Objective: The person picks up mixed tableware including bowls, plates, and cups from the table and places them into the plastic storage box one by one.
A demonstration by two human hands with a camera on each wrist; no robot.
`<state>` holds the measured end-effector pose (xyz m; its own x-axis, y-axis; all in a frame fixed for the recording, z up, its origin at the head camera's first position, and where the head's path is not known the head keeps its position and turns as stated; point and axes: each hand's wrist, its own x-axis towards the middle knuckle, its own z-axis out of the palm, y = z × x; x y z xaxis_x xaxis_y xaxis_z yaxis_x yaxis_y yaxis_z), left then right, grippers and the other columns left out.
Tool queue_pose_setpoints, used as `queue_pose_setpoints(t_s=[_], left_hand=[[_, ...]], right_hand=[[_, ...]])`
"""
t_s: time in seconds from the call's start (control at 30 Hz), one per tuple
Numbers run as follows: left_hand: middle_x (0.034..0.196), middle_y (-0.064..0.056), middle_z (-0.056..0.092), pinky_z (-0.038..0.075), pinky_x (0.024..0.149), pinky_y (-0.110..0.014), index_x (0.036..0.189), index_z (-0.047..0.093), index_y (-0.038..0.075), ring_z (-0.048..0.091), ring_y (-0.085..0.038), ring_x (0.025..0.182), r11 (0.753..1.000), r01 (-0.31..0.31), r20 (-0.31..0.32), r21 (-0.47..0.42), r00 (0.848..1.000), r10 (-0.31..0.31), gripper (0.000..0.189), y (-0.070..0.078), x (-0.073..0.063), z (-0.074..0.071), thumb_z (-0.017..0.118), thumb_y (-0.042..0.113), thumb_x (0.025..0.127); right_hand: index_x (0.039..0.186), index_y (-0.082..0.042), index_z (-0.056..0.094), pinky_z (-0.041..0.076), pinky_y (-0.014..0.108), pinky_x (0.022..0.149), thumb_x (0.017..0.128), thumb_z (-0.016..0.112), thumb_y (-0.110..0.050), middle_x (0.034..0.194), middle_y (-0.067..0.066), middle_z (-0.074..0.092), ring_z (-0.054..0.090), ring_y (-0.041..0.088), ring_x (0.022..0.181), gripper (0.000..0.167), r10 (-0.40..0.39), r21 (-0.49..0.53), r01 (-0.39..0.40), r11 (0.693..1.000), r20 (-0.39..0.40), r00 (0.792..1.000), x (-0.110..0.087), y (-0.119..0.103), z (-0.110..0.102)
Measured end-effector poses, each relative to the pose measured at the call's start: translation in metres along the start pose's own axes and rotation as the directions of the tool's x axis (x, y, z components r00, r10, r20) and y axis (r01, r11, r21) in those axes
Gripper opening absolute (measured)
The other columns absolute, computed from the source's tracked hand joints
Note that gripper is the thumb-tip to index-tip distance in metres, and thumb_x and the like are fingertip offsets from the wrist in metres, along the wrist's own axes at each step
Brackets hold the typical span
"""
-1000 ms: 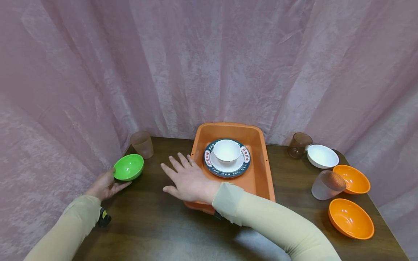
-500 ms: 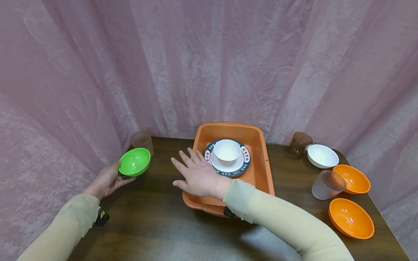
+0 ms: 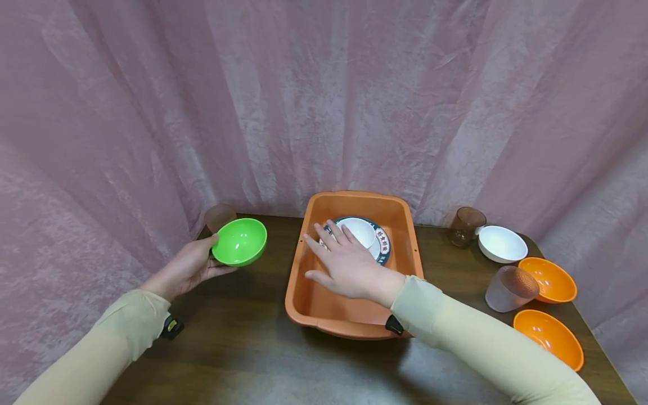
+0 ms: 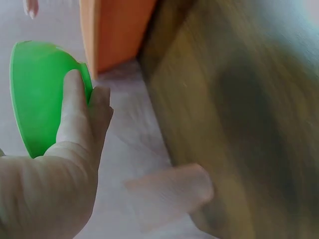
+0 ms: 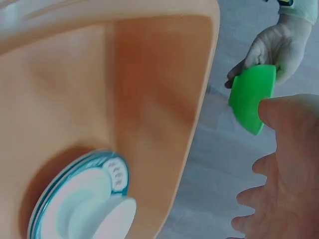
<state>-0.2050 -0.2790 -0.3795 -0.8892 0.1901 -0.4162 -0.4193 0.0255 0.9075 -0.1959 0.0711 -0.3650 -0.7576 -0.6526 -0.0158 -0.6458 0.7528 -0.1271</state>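
My left hand (image 3: 189, 267) holds a green bowl (image 3: 240, 242) off the table, thumb at the rim and fingers beneath. In the left wrist view the fingers lie along the outside of the bowl (image 4: 42, 94). Above the orange basin (image 3: 324, 315) hovers my right hand (image 3: 354, 267), fingers spread and holding nothing. Inside the basin, a white bowl (image 3: 361, 230) sits on a stack of plates with a dark patterned rim (image 3: 383, 243), partly hidden by that hand. The right wrist view shows the stacked plates (image 5: 75, 199) with the white bowl (image 5: 112, 219) on them.
A frosted cup (image 3: 219, 216) stands at the back left, behind the green bowl. On the right are a brown cup (image 3: 464, 226), a white bowl (image 3: 502, 244), a frosted tumbler (image 3: 508, 289) and two orange bowls, one behind (image 3: 554, 281) and one nearer (image 3: 552, 337). A pink curtain (image 3: 324, 101) hangs behind.
My left hand has lifted the green bowl and carried it rightward toward the basin. The right hand has moved right, from the basin's left edge to over its inside.
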Motion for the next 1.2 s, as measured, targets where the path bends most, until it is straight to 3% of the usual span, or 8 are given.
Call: queue_pose_setpoints(t_s=[0.3, 0.53, 0.87, 1.2], left_hand=[[0.156, -0.029, 0.029, 0.052, 0.104, -0.046, 0.161, 0.014, 0.003, 0.062, -0.026, 0.123, 0.995, -0.02, 0.099, 0.101, 0.995, 0.009, 0.06, 0.021, -0.002, 0.051, 0.024, 0.036, 0.112], [0.155, -0.028, 0.032, 0.049, 0.105, -0.053, 0.159, 0.022, 0.003, 0.057, -0.033, 0.128, 0.997, -0.003, 0.174, 0.074, 0.985, -0.01, 0.055, 0.031, 0.005, 0.093, 0.025, 0.031, 0.112], [0.141, -0.023, 0.051, 0.054, 0.099, -0.051, 0.152, 0.035, 0.0, 0.068, -0.026, 0.112, 0.991, 0.006, 0.226, 0.135, 0.973, -0.036, 0.052, 0.035, 0.014, 0.144, 0.03, 0.033, 0.112], [0.124, -0.015, 0.059, 0.058, 0.095, -0.048, 0.142, 0.045, -0.002, 0.071, -0.02, 0.095, 0.991, 0.017, 0.271, 0.132, 0.961, -0.052, 0.049, 0.029, 0.022, 0.17, 0.034, 0.035, 0.112]], right_hand=[[0.163, -0.024, 0.024, 0.013, 0.055, 0.127, 0.102, 0.045, -0.059, 0.17, 0.012, 0.02, 0.009, 0.038, 0.158, 0.073, 0.053, -0.033, -0.055, 0.998, -0.06, 0.997, -0.037, 0.032, -0.011], [0.162, -0.022, 0.026, 0.013, 0.055, 0.127, 0.101, 0.05, -0.057, 0.169, 0.013, 0.022, 0.011, 0.038, 0.158, 0.075, 0.09, -0.022, -0.092, 0.995, -0.091, 0.992, -0.063, 0.049, -0.016], [0.162, -0.019, 0.027, 0.013, 0.059, 0.126, 0.101, 0.051, -0.057, 0.169, 0.013, 0.02, 0.011, 0.041, 0.157, 0.076, 0.146, -0.007, -0.147, 0.989, -0.082, 0.986, -0.1, 0.069, -0.01], [0.161, -0.018, 0.029, 0.014, 0.059, 0.125, 0.101, 0.05, -0.058, 0.169, 0.014, 0.023, 0.013, 0.042, 0.157, 0.075, 0.164, -0.005, -0.165, 0.986, -0.11, 0.98, -0.125, 0.083, 0.0]])
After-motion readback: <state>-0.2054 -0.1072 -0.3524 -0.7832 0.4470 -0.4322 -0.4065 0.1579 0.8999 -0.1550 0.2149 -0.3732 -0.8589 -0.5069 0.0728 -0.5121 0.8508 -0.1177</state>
